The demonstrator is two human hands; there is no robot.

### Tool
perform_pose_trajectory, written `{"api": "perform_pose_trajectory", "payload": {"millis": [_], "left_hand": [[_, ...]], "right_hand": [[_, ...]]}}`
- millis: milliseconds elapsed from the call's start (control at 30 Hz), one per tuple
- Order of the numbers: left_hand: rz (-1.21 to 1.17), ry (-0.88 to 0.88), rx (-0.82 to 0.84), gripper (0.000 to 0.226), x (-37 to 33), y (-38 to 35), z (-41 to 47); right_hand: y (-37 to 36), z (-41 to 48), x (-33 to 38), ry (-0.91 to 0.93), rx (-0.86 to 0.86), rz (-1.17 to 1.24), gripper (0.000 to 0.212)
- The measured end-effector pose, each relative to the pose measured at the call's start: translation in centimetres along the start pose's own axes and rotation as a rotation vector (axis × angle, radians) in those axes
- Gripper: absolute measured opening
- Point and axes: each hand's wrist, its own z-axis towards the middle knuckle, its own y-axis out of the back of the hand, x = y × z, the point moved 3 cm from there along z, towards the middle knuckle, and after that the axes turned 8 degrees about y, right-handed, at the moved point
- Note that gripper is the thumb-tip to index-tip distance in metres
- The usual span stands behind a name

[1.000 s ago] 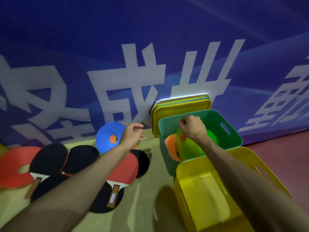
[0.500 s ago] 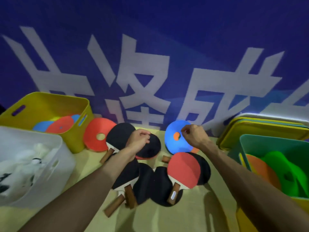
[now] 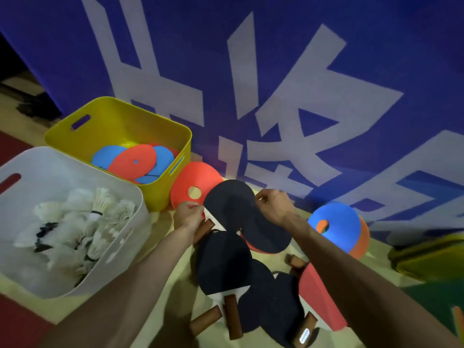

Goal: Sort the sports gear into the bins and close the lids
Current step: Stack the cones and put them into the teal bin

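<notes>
A red disc [image 3: 198, 179] with a centre hole leans on the yellow bin [image 3: 118, 104], which holds red and blue discs [image 3: 136, 162]. My left hand [image 3: 188, 217] has its fingers curled on the red disc's lower rim, just above a paddle handle. A black paddle [image 3: 228, 204] overlaps the disc. My right hand [image 3: 273, 204] is curled at that paddle's upper right edge; whether it grips is unclear. More black paddles [image 3: 223, 262] and a red-faced one [image 3: 316, 292] lie in a pile below. A blue disc [image 3: 336, 224] over an orange disc [image 3: 362, 237] leans at the right.
A white bin [image 3: 75, 159] full of shuttlecocks [image 3: 95, 212] stands at the left, in front of the yellow bin. Stacked yellow lids [image 3: 426, 257] lean at the far right, above a corner of the green bin [image 3: 431, 297]. A blue banner wall [image 3: 276, 71] closes the back.
The view swung left, away from the green bin. My right hand left the blue disc for the black paddle. My left hand moved left onto the red disc's rim.
</notes>
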Motion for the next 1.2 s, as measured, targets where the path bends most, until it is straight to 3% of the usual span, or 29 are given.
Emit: {"api": "perform_pose_trajectory", "payload": {"millis": [33, 167, 200, 367, 567, 1200], "left_hand": [[-0.024, 0.042, -0.059, 0.006, 0.5, 0.3, 0.8], [0.232, 0.171, -0.315, 0.060, 2.0, 1.5, 4.5], [0.244, 0.202, -0.340, 0.064, 2.1, 1.6, 4.9], [0.210, 0.146, -0.314, 0.031, 1.7, 1.1, 6.6], [0.116, 0.068, -0.302, 0.019, 1.6, 1.3, 6.8], [0.043, -0.186, -0.400, 0.027, 0.6, 7.3, -2.6]], "right_hand": [[-0.5, 0.7, 0.1, 0.011, 0.004, 0.001, 0.025], [-1.8, 2.8, 0.0, 0.006, 0.049, 0.030, 0.023], [-2.0, 3.3, -0.2, -0.003, 0.060, 0.031, 0.023], [-2.8, 3.8, -1.3, -0.009, 0.095, 0.024, 0.024], [-3.0, 3.2, -2.2, -0.051, 0.076, 0.015, 0.023], [1.6, -4.1, -0.3, 0.002, -0.075, 0.059, 0.025]]}}
